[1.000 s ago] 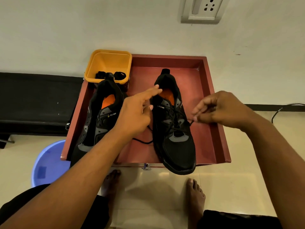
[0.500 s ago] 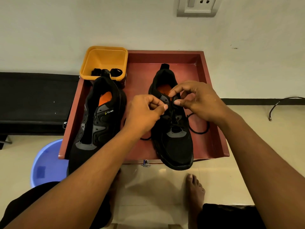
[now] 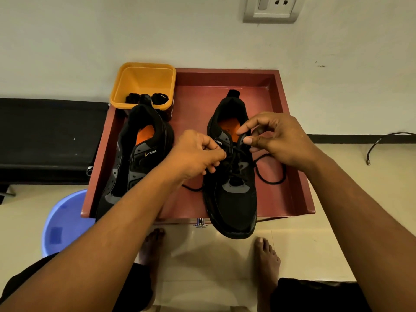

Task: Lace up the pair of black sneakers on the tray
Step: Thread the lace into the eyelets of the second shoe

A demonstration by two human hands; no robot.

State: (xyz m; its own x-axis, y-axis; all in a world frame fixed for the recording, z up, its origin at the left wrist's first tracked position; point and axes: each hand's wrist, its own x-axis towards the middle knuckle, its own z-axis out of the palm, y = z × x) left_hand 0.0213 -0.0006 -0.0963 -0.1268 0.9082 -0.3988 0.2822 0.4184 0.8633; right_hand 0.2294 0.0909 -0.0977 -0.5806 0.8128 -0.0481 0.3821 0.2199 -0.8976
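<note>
Pinching black lace (image 3: 269, 174), both hands, left (image 3: 198, 154), right (image 3: 276, 140), half-laced black sneaker (image 3: 231, 188), orange insole

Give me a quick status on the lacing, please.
Both hands, left and right, pinching lace at right sneaker's top eyelets. Left sneaker unlaced. Nothing obstructing.

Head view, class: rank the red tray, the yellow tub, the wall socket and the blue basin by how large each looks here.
1. red tray
2. yellow tub
3. blue basin looks close to the tub, but it is partly hidden by the tray and arm, so this order is unsure.
4. wall socket, cut off by the frame's top edge.
</note>
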